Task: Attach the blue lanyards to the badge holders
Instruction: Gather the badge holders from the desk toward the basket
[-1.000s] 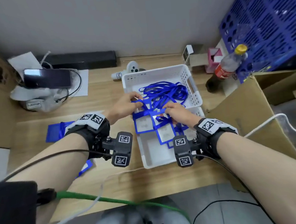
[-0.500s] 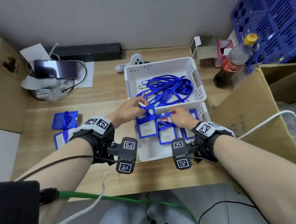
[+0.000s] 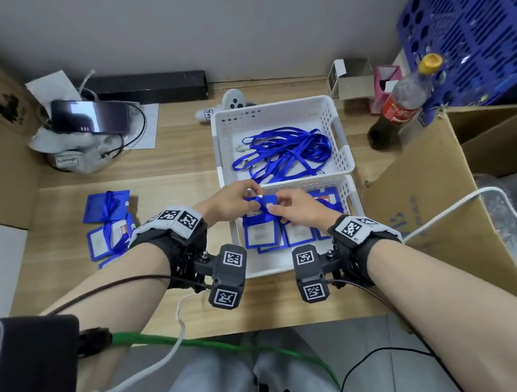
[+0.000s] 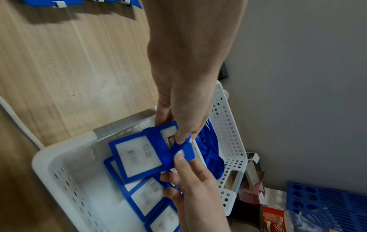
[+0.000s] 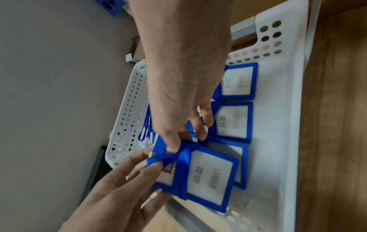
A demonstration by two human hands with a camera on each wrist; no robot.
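Over near basket (image 3: 354, 199), both hands pinching: left hand (image 3: 231, 201) on stiff, light badge holder (image 3: 259, 229), right hand (image 3: 296, 208) on limp lanyard (image 4: 183, 148); grip holder's top edge, twelve o'clock.

The scene was recorded from above by the head camera, angled forward and down over both forearms toward the wooden surface (image 3: 186, 177) and the wall behind. The left wrist view was taken at close range along the left hand (image 4: 184, 97), facing the near white basket (image 4: 59, 164). The right wrist view was taken just as closely along the right hand (image 5: 184, 97), from the opposite side. The near white basket, the badge holder (image 3: 259, 230) held over it and both hands were shared by all three views.
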